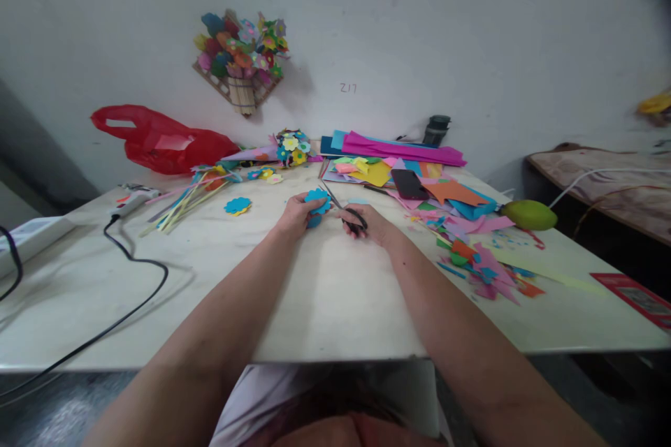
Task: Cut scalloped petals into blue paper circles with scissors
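Near the middle of the table, my left hand (297, 214) is closed on a blue scalloped paper flower (317, 201). A bit of blue paper also shows below its fingers. My right hand (365, 221) is wrapped round the dark handles of a pair of scissors (354, 218). The scissor blades point up and left, close to the right edge of the blue flower. To the left, a blue paper flower (237, 204) lies over a yellow one on the table. Pale blue paper lies just behind my right hand.
On the white table (335, 293) are a red bag (168, 143), a paper bouquet (292, 147), a black cable (139, 260), a phone (409, 184), a green fruit (530, 214), coloured sheets (398, 149) and paper scraps (485, 269). A flower decoration (241, 52) hangs on the wall.
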The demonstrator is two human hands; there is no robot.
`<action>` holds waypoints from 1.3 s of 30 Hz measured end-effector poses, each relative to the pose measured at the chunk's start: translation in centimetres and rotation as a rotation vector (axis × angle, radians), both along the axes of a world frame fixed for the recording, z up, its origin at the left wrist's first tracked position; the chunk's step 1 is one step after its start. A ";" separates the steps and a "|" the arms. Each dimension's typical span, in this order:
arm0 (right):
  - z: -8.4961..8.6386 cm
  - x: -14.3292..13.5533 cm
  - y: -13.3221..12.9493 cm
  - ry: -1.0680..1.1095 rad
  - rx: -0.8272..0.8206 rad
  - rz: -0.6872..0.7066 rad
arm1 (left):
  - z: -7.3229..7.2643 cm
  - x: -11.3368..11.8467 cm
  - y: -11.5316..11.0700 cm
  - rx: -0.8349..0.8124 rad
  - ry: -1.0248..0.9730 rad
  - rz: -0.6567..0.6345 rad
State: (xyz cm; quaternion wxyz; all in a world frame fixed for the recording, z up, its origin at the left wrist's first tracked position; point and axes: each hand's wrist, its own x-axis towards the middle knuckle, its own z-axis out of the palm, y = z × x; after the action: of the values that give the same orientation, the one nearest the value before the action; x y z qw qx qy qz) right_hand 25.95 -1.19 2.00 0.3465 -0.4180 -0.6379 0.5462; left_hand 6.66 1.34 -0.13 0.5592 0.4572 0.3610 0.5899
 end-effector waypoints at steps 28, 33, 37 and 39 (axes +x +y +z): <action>-0.5 -0.2 0.4 -0.038 -0.008 -0.015 | 0.1 0.1 -0.1 -0.015 -0.003 -0.006; -0.6 -0.1 0.4 -0.025 -0.012 -0.010 | 0.0 0.0 0.0 -0.020 -0.009 -0.002; -0.3 -0.3 0.2 -0.021 -0.023 -0.020 | 0.0 0.0 0.1 -0.018 -0.014 -0.005; -0.1 -0.4 0.0 -0.016 -0.032 -0.030 | -0.1 0.0 0.1 -0.015 -0.015 -0.008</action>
State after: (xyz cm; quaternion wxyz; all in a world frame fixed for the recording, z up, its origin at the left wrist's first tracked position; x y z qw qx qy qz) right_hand 25.56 -1.20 1.94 0.3430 -0.4373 -0.6256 0.5475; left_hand 6.62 1.46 -0.18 0.5678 0.4499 0.3595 0.5881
